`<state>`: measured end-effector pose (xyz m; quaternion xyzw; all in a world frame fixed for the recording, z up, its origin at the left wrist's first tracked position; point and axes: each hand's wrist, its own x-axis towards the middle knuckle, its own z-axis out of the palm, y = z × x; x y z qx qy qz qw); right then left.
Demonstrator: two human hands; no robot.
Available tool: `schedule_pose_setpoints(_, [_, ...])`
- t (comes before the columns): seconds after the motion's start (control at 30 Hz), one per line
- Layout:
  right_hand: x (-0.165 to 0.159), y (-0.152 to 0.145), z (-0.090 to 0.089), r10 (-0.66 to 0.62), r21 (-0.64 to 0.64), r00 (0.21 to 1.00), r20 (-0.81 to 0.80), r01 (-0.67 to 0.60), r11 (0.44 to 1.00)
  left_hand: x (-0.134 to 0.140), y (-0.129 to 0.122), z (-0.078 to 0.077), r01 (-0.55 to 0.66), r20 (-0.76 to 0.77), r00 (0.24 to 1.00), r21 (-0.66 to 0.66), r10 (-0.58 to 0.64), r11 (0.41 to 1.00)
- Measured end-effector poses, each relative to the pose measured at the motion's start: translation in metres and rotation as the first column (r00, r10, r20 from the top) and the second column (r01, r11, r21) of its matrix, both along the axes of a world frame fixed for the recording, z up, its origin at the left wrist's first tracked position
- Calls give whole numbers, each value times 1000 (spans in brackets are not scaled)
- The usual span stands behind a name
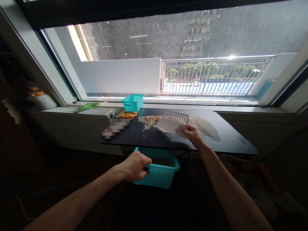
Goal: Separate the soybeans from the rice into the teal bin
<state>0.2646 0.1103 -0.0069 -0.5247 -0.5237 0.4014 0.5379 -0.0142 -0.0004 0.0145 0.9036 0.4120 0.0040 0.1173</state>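
My right hand (193,134) is closed on the near edge of a flat white slotted scoop (171,124), tilted over the dark table. Left of the scoop lies a spread of yellowish and white grains (150,120). A larger pile of pale grains (203,126) extends to its right. Part of the grains is hidden behind the scoop. Below the table's front edge, my left hand (137,165) grips the rim of a turquoise bin (156,176), thumb on top. Brown granules (160,161) show inside that bin.
A second turquoise bin (133,103) stands at the table's back left. Near it lie an orange-yellow packet (127,115) and a blurred-out item (115,128). A white radiator (84,128) with a green cloth (88,106) borders the dark table (231,138) on the left. A window runs behind.
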Motion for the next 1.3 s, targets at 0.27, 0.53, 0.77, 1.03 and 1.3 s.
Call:
schedule_pose_setpoints(0.27, [1,10,-5,-62,15,998,34,61,998,1,-1,2,-18,-15,1000,0,18,1000])
schedule_pose_setpoints(0.53, [3,9,1,-9,8,999,40,9,1000,1,-1,0,-21,-14,1000,3,21,1000])
schedule_pose_setpoints(0.77, [17,-15,2,-54,42,997,61,51,998,0,0,0,-26,-11,1000,-11,26,1000])
schedule_pose_setpoints(1.03, [16,-40,-3,-71,65,989,130,63,996,-1,1,-1,-27,-4,1000,2,27,1000])
schedule_pose_setpoints(1.3, [13,-33,-4,-83,84,982,168,69,994,-1,-1,-1,-26,-7,1000,5,26,1000])
